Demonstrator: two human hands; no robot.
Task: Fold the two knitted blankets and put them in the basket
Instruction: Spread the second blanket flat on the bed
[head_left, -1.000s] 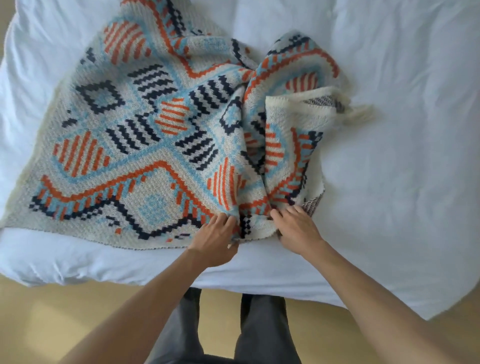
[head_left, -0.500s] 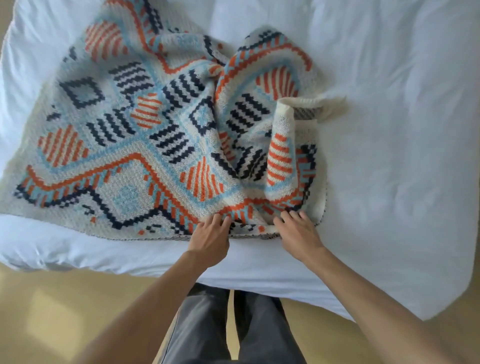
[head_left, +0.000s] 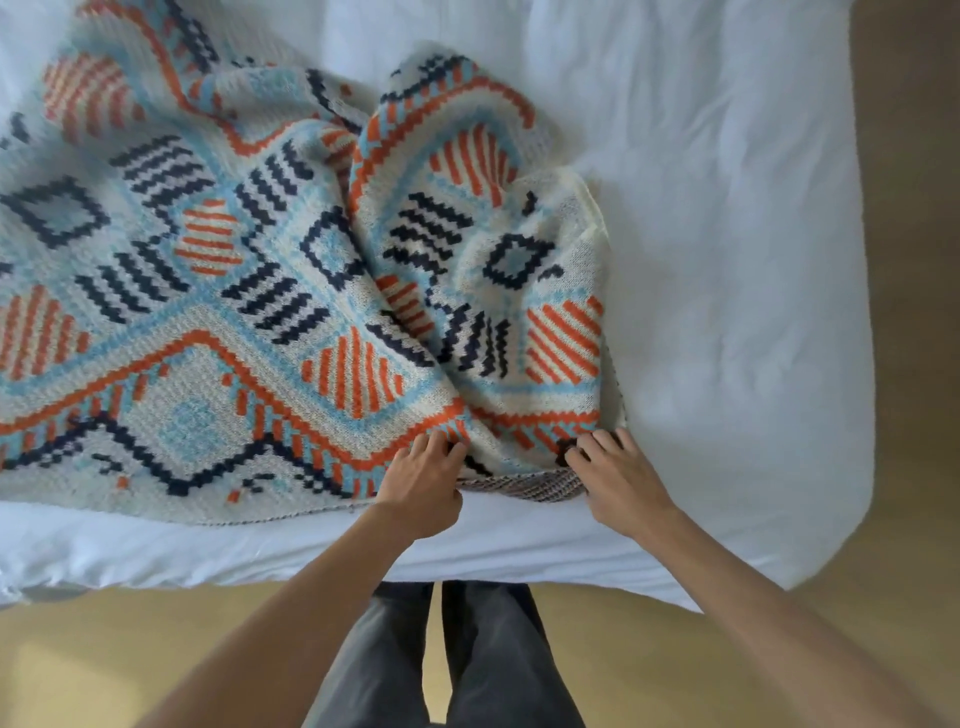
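Note:
One knitted blanket (head_left: 218, 291), cream with orange, light blue and navy patterns, lies spread over a white bed. Its right part is rumpled into raised folds. My left hand (head_left: 423, 480) grips the blanket's near hem with curled fingers. My right hand (head_left: 618, 478) grips the hem at the near right corner, where the grey underside shows. The two hands are about a hand's width apart. No second blanket and no basket are in view.
The white bed (head_left: 727, 260) fills most of the view; its right side is bare sheet. The bed's near edge runs in front of my legs (head_left: 447, 660). Tan floor (head_left: 104, 654) lies below and at the far right.
My right hand has pulled the near right corner to the right, away from my left hand. The rolled-over cream flap at the right has flattened out and the rumpled part has spread.

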